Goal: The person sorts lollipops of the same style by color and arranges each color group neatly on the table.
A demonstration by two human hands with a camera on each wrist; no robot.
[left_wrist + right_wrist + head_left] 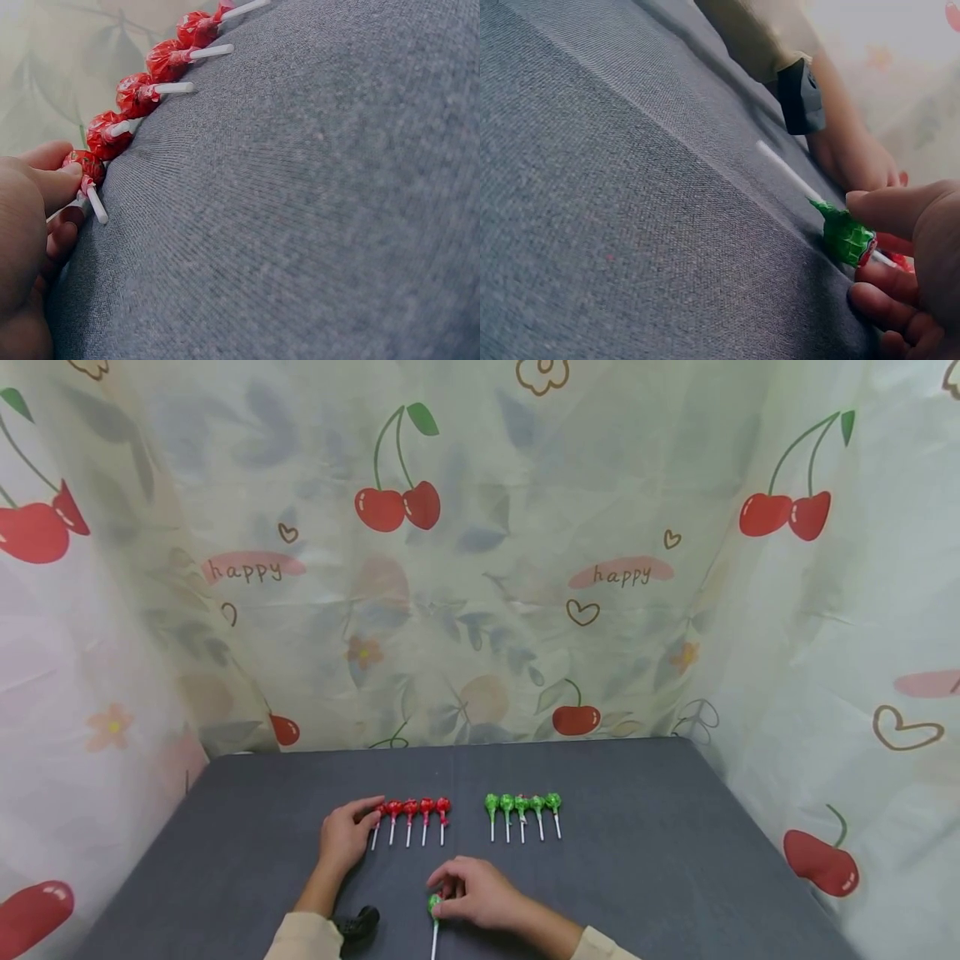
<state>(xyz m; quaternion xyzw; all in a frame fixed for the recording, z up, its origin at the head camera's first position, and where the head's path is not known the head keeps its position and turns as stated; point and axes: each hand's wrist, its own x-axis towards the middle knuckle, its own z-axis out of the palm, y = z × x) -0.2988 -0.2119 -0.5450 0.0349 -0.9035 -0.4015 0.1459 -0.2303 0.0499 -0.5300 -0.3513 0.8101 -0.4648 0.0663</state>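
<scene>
My left hand [344,840] is at the left end of a row of red-wrapped lollipops [410,808], their white sticks toward me. Its thumb and a finger pinch the head of the leftmost red lollipop [85,168], as the left wrist view shows. Nearer the front, my right hand [483,895] holds a green-wrapped lollipop [846,237] by its head between thumb and fingers. That one's white stick [434,939] points toward me. The right fingertips partly cover the green wrapper.
Right of the red row lies a row of several green lollipops [522,806], heads away from me. A black device [358,925] is at the left wrist. The dark grey cloth-covered table [645,860] is bounded by a printed curtain [465,568] at back and sides.
</scene>
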